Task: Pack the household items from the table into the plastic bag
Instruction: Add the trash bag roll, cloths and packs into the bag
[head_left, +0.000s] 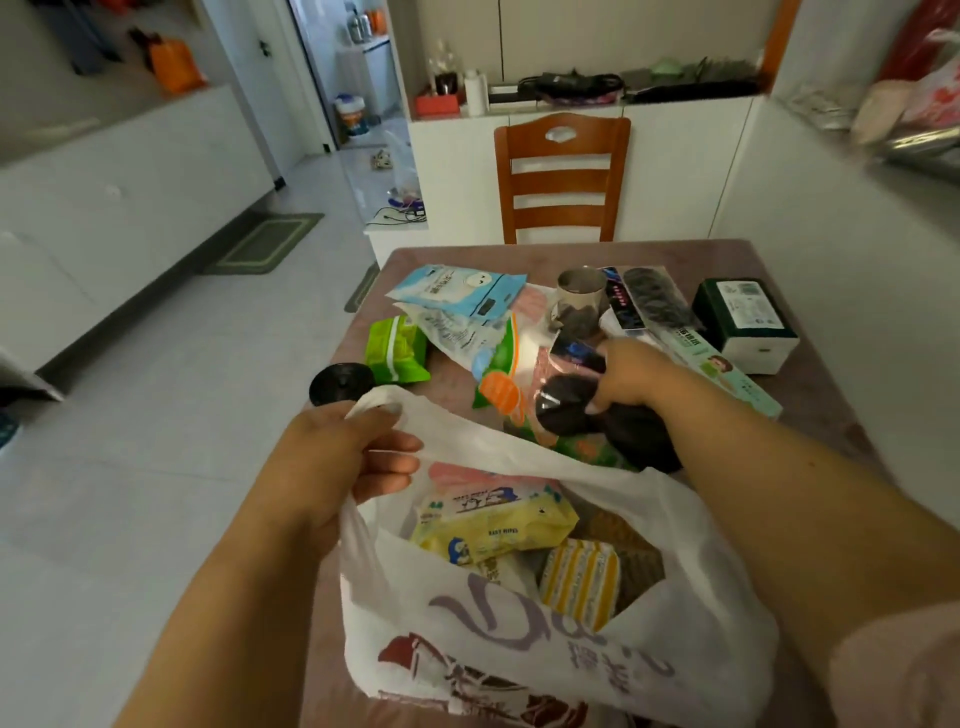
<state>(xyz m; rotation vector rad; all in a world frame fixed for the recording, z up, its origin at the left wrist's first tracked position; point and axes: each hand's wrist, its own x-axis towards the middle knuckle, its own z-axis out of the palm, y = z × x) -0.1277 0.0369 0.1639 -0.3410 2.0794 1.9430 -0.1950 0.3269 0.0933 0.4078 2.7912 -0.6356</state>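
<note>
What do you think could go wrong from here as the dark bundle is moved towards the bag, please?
The left hand holds only one handle of the plastic bag, so its mouth may sag shut. The right hand gripping the dark bundle could drag the orange-and-green packet beneath it.

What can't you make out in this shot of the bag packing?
All in the head view:
- The dark bundle gripped by the right hand: fingers cover part of it and it is too dark to identify.
- The bottom of the plastic bag: hidden by its own wall and the wipes pack.
- Print on the table packets: too small to read.
- The left hand hides the bag handle it holds.
</note>
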